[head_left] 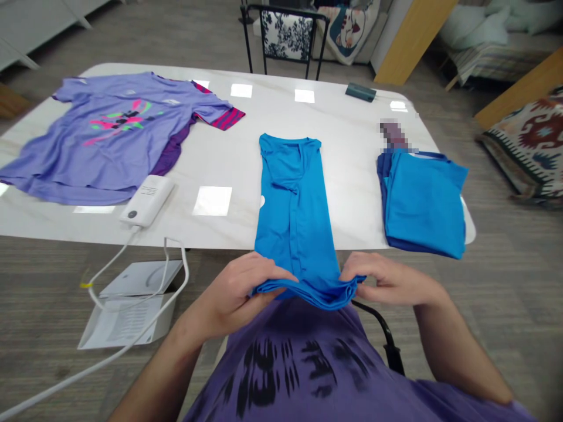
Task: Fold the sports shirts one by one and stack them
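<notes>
A bright blue T-shirt [275,223], folded into a long narrow strip, lies lengthwise on the white table with its collar end away from me. Its hem end hangs past the near table edge, lifted toward my body. My left hand [246,287] pinches the left corner of that hem, thumb beneath and fingers on top. On the opposite corner my right hand [380,278] grips in the same way. Between the two hands the layered hem sags slightly. One sleeve lies folded back over the strip near the collar.
A stack of folded blue shirts [426,202] sits at the table's right edge. To the left a lavender T-shirt [127,135] is spread flat, beside a white corded device [148,201]. A dark green case [360,92] lies far right; a black-framed chair [285,36] stands behind the table [352,193].
</notes>
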`<move>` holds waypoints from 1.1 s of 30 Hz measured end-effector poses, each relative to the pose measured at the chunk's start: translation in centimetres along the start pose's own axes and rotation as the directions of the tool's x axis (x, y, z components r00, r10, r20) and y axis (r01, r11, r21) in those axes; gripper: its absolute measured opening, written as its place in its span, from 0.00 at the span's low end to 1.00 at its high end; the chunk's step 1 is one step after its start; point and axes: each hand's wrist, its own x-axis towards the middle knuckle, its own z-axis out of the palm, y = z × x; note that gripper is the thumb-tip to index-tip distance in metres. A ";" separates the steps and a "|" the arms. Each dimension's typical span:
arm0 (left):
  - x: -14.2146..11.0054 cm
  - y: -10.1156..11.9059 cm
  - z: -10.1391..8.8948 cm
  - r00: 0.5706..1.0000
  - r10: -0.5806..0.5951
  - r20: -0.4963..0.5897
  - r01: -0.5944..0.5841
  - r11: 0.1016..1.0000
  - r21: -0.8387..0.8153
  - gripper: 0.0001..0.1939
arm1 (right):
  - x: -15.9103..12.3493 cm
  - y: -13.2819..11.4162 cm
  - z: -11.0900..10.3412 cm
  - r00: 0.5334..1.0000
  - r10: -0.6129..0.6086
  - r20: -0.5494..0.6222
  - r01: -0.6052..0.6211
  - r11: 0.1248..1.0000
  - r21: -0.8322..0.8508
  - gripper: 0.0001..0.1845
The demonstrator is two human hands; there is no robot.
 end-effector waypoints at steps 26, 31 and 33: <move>22.9 -27.0 -2.3 0.907 -0.378 -0.182 0.419 0.777 0.470 0.36 | 26.7 19.1 -12.6 0.795 0.207 -0.571 -0.513 0.731 -0.450 0.42; 24.4 -28.9 -4.8 0.718 -0.450 -0.530 0.663 0.673 0.327 0.40 | 26.9 19.9 -15.2 0.526 0.274 -0.805 -0.695 0.684 -0.221 0.47; 25.3 -30.0 -6.1 0.578 -0.541 -0.610 0.782 0.581 0.225 0.42 | 27.4 20.3 -16.5 0.435 0.360 -0.826 -0.755 0.646 -0.116 0.46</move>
